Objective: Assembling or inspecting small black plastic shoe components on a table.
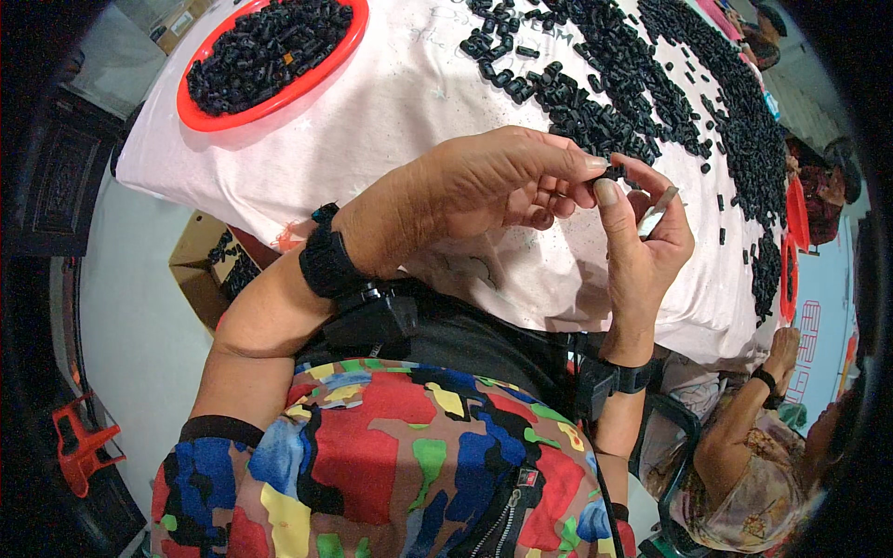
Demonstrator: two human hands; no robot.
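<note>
One black part (611, 174) is raised above the cloth-draped desk (372, 121), between my two hands: small, dark and stubby, its exact shape hidden by fingertips. My left grip (498, 181) is closed to a pinch on it; my right grip (646, 246) bends thumb and forefinger up to it, other fingers curled firmly round a flat pale blade (657, 214). Loose pieces (595, 116), short and black, strew the cloth; more fill a red basin (223, 122).
</note>
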